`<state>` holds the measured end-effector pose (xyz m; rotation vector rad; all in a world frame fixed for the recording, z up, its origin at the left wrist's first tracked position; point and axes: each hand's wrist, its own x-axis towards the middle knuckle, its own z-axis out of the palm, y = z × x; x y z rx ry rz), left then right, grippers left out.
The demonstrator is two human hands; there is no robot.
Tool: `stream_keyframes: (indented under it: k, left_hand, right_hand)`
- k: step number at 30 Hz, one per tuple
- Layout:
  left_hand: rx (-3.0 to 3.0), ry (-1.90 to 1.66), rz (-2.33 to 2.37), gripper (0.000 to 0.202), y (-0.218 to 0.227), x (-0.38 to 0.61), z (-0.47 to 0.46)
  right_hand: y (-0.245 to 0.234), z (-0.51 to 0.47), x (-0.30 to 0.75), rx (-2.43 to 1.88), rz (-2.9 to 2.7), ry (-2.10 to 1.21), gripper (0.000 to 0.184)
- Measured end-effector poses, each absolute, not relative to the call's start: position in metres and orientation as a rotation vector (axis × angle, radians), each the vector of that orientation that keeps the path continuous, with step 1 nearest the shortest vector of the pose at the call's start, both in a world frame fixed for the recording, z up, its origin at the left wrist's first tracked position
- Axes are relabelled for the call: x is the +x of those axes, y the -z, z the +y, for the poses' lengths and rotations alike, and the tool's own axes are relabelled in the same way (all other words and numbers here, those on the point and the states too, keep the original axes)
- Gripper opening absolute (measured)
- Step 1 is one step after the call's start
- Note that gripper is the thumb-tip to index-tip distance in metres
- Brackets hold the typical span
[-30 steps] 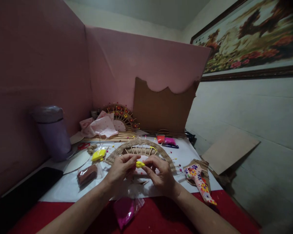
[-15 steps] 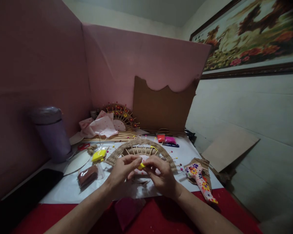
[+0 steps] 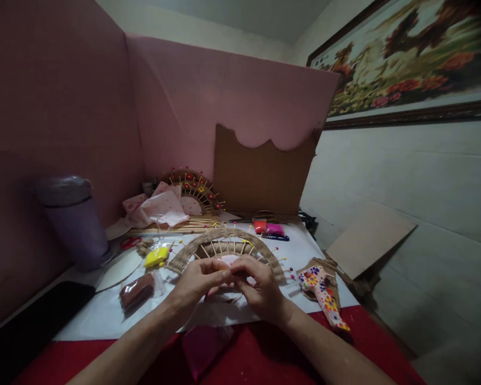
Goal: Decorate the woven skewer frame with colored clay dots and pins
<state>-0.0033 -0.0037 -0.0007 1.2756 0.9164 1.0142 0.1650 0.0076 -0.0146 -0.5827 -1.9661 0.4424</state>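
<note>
My left hand and my right hand meet fingertip to fingertip over the near side of a woven half-round fan. Both are closed in a pinch. A small lump of yellow clay showed between these fingers a moment ago; the fingertips now hide it. The fan lies on white paper, with thin sticks spreading from its pale spotted centre and coloured ball-headed pins around its rim. Left of my left hand lie a yellow clay packet and a brown clay packet.
A purple tumbler and a black flat object stand at left. Behind are a second decorated fan, spotted cloth, red and magenta packets and cardboard. A flowered figure lies at right.
The yellow lump, visible between my fingertips before, is now covered by them. My fingers have drawn together slightly. The whole view has shifted a little, so things appear further left.
</note>
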Motion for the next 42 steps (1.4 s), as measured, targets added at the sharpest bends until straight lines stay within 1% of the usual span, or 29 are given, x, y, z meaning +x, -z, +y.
stream_keyframes:
  k: [7,13,18,23,25,28,31,33,35,37,39,42]
  left_hand:
    - [1.257,-1.005,0.902,0.016,0.004,-0.006,-0.001]
    - [1.248,-0.962,0.904,0.022,0.004,-0.006,-0.001]
    - [1.253,-0.948,0.981,0.023,-0.003,-0.002,-0.004]
    - [1.344,-0.984,1.138,0.019,-0.005,0.004,-0.006]
    - [1.372,-1.016,1.174,0.016,-0.004,0.004,-0.006]
    - [1.313,-1.048,1.108,0.016,-0.006,-0.001,-0.004]
    - [1.209,-1.088,0.966,0.023,-0.01,-0.007,-0.002]
    - [1.156,-1.094,0.913,0.027,-0.011,-0.008,-0.002]
    - [1.125,-1.097,0.881,0.032,-0.011,-0.009,-0.003]
    - [1.111,-1.127,0.872,0.035,-0.009,-0.009,-0.003]
    - [1.106,-1.16,0.872,0.032,-0.008,-0.009,-0.003]
    - [1.096,-1.169,0.88,0.027,-0.008,-0.008,-0.003]
  right_hand:
    - [0.011,0.008,0.165,-0.526,-2.023,-0.326,0.016]
    - [0.01,0.008,0.165,-0.525,-2.034,-0.305,0.014]
    - [0.01,0.008,0.164,-0.478,-2.073,-0.289,0.014]
    - [0.011,0.006,0.164,-0.454,-2.073,-0.269,0.018]
    - [0.012,0.007,0.166,-0.511,-1.998,-0.29,0.013]
    - [0.012,0.011,0.167,-0.73,-1.735,-0.491,0.005]
    - [0.012,0.017,0.167,-0.794,-1.479,-0.901,0.018]
    - [0.011,0.02,0.165,-0.759,-1.406,-1.09,0.025]
    - [0.011,0.021,0.165,-0.716,-1.385,-1.196,0.026]
    - [0.011,0.021,0.165,-0.678,-1.362,-1.257,0.023]
    - [0.013,0.021,0.166,-0.648,-1.332,-1.284,0.022]
    - [0.016,0.022,0.168,-0.623,-1.332,-1.313,0.024]
